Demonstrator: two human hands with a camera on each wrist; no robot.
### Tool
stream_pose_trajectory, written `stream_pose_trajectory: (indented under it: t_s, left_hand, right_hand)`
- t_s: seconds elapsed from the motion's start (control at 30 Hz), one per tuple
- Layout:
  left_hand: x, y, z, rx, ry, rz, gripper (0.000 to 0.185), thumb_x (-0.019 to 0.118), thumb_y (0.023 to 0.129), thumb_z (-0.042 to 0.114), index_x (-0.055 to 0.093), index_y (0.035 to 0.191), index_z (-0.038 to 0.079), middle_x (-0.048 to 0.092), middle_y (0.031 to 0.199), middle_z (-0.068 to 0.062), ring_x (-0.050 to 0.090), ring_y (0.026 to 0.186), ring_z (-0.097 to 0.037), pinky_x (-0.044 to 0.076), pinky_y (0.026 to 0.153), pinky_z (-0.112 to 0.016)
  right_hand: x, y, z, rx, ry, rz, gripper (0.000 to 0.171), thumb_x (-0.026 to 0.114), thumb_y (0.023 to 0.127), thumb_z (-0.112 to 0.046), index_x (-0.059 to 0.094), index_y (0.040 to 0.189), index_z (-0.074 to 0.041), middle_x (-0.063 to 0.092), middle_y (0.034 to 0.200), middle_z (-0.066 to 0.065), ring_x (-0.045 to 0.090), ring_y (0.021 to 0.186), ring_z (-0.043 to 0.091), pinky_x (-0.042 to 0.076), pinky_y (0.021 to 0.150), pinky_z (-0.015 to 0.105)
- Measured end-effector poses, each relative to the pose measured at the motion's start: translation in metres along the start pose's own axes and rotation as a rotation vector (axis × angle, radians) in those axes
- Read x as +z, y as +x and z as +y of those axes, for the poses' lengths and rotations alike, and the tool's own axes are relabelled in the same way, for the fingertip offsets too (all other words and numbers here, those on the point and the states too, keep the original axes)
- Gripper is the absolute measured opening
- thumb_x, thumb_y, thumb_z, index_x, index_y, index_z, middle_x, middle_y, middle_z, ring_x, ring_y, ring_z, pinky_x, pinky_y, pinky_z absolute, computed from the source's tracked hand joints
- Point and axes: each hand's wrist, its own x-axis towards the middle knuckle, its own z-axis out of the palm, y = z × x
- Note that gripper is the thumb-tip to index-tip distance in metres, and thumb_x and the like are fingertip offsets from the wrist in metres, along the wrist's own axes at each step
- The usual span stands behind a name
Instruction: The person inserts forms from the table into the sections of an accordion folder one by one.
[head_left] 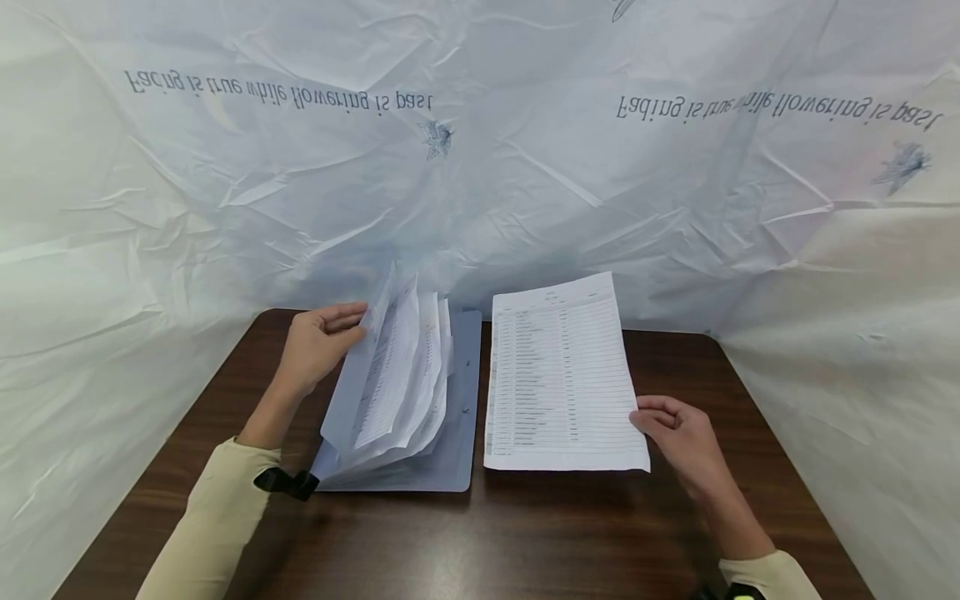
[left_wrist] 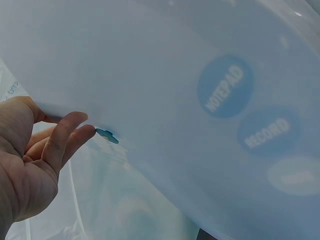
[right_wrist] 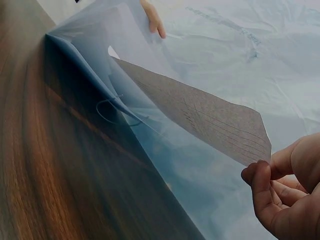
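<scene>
A translucent blue-grey document folder (head_left: 467, 417) lies partly open on the table, left of centre. My left hand (head_left: 315, 346) pinches the edge of its raised cover (left_wrist: 145, 65), which bears round NOTEPAD and RECORD labels. Beside those fingers, a small teal fastener (left_wrist: 107, 135) shows on the edge. Several printed sheets (head_left: 397, 375) stand fanned inside the folder. Between thumb and fingers, my right hand (head_left: 686, 442) grips the lower right edge of one printed sheet (head_left: 562, 375), a lined table of text. That sheet is held up to the folder's right, apart from it.
Under everything is a dark brown wooden table (head_left: 465, 542). White crinkled sheeting (head_left: 480, 183) with printed writing hangs behind the table and along both sides. A thin string loop (right_wrist: 100, 111) shows by the folder's edge in the right wrist view.
</scene>
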Motion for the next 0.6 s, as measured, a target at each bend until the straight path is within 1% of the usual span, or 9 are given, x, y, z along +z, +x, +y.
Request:
stream_pose_trajectory:
  t_s: [0.2,0.33,0.6]
  left_hand:
    - [0.000,0.000,0.000,0.000,0.002,0.002,0.041,0.072,0.095,0.011,0.066,0.135,0.001,0.069,0.127,-0.021,0.067,0.117,-0.033,0.056,0.078,-0.015]
    - [0.001,-0.001,-0.001,0.000,0.007,0.008,0.041,0.071,0.095,0.010,0.066,0.134,0.000,0.069,0.127,-0.022,0.068,0.116,-0.031,0.056,0.078,-0.016]
    - [0.000,0.000,-0.004,0.000,0.022,0.017,0.041,0.070,0.095,0.010,0.066,0.135,-0.001,0.069,0.127,-0.023,0.070,0.109,-0.013,0.057,0.078,-0.017]
  right_hand:
    - [0.010,0.004,0.001,-0.009,0.043,-0.010,0.039,0.070,0.099,-0.016,0.062,0.128,0.008,0.073,0.112,0.019,0.071,0.089,0.010,0.057,0.076,0.023]
    - [0.017,0.006,0.001,-0.010,0.050,-0.025,0.038,0.069,0.099,-0.016,0.062,0.128,0.008,0.074,0.112,0.019,0.071,0.090,0.011,0.057,0.077,0.024]
    - [0.025,0.009,-0.002,0.002,0.048,-0.036,0.036,0.068,0.099,-0.014,0.063,0.129,0.006,0.073,0.113,0.020,0.072,0.089,0.013,0.057,0.077,0.025]
